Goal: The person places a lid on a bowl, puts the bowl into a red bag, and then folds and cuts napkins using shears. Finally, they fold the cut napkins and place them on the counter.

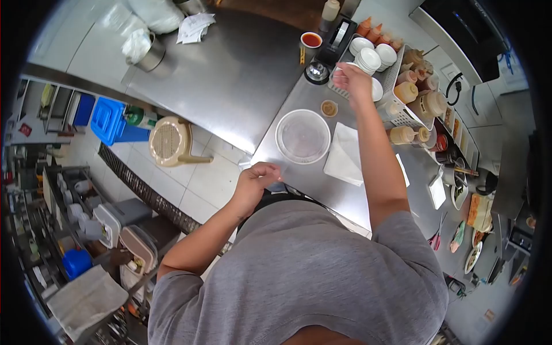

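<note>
My right hand (353,80) is over the near edge of a basket of stacked white lids (368,58), its fingers curled together; whether they grip anything is hidden. My left hand (260,179) hovers by the counter's front edge, fingers bent, with nothing I can make out in it. Between the hands, a round clear plastic container (303,137) rests on the steel counter. Just behind it stands a small cup of brown sauce (329,108). White paper napkins (345,155) lie to its right, under my right forearm.
Sauce bottles fill a white basket (407,92) at the right. A tape dispenser (339,40), a metal bell (317,72) and a bowl of red sauce (311,39) stand at the back. A beige stool (171,141) and blue bin (109,121) are on the floor at left.
</note>
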A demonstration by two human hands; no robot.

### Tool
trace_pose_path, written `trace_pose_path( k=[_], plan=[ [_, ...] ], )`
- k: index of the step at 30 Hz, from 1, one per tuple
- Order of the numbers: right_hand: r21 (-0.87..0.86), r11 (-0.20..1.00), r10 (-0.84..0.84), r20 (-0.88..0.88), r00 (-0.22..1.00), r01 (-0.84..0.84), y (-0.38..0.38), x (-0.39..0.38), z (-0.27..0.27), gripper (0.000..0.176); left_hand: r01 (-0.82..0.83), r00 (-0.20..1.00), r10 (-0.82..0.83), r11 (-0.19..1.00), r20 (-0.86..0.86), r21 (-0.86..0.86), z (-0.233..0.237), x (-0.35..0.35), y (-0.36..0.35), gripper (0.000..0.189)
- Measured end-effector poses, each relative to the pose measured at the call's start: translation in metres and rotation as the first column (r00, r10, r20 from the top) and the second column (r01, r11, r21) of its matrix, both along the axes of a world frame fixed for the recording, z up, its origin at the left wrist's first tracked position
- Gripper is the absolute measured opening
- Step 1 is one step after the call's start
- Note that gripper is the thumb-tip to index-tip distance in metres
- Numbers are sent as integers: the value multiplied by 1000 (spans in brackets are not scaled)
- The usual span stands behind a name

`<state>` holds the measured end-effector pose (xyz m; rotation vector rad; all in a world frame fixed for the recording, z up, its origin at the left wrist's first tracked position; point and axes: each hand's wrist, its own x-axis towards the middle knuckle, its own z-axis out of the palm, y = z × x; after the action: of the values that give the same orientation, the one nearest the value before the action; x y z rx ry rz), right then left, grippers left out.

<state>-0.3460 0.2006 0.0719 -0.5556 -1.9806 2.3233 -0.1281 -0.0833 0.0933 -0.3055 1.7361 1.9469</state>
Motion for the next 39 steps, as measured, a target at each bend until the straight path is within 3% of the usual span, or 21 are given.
trace_pose_path(
  k=[3,5,7,9,13,16,17,19,23,25,26,27,29,30,31,33,34,36,37,38,39],
  plan=[
    [100,994,31,40,999,-35,11,30,-11,22,-34,993,18,990,-115,-134,-33,16,-14,16],
    [122,992,24,34,999,-28,6,38,-26,21,-37,985,-23,939,-170,-343,-53,16,-23,16],
    [285,957,52,18,998,-55,-3,44,-37,21,-37,991,-17,916,-130,-399,-74,22,-32,18],
    [327,945,39,-46,998,-22,-21,57,-41,21,14,993,-69,881,-100,-472,-87,29,-42,16],
    [490,868,139,-79,987,-83,-58,81,-54,23,-13,1000,-2,863,-29,-504,-110,47,-70,17],
    [625,759,329,-126,936,-182,-87,103,-90,19,-11,993,72,842,93,-539,-107,52,-78,17],
    [670,711,382,-117,917,-211,-98,113,-100,19,-2,992,69,854,109,-520,-116,52,-82,18],
    [872,438,581,-89,809,-219,-122,132,-109,19,-7,989,80,866,125,-500,-131,51,-85,20],
    [869,382,631,4,776,-315,-153,155,-92,19,-183,935,287,893,207,-411,-138,39,-79,27],
    [878,390,644,-45,764,-277,-153,154,-88,17,-248,934,268,962,235,-111,-147,40,-82,34],
    [874,398,638,-46,769,-278,-153,154,-88,17,-215,960,220,976,174,-45,-163,45,-84,34],
    [876,401,641,-59,766,-267,-154,156,-87,17,-309,929,288,949,233,58,-158,49,-79,34],
    [548,659,549,119,827,-516,-155,155,-87,17,-378,900,329,916,287,134,-148,52,-69,32],
    [378,751,525,155,837,-541,-155,151,-94,19,-395,902,343,901,261,179,-140,55,-62,32],
    [384,752,522,151,840,-536,-157,148,-87,19,-409,903,356,885,241,224,-128,57,-55,31],
    [-140,905,423,213,881,-401,-156,148,-70,21,-390,908,337,897,249,209,-107,56,-49,32],
    [-136,910,414,221,883,-393,-153,148,-55,21,-389,917,343,881,203,270,-99,54,-48,34],
    [-483,820,461,240,854,-306,-146,144,-24,26,-374,927,339,866,160,332,-81,46,-45,35],
    [-482,825,450,242,860,-296,-142,143,-15,26,-418,908,372,798,190,435,-70,40,-43,32],
    [-598,759,456,205,866,-259,-137,142,-8,28,-456,888,401,716,223,528,-61,35,-42,28],
    [-703,676,458,163,874,-223,-131,140,1,30,-446,894,390,722,221,529,-54,29,-44,28]
  ],
)
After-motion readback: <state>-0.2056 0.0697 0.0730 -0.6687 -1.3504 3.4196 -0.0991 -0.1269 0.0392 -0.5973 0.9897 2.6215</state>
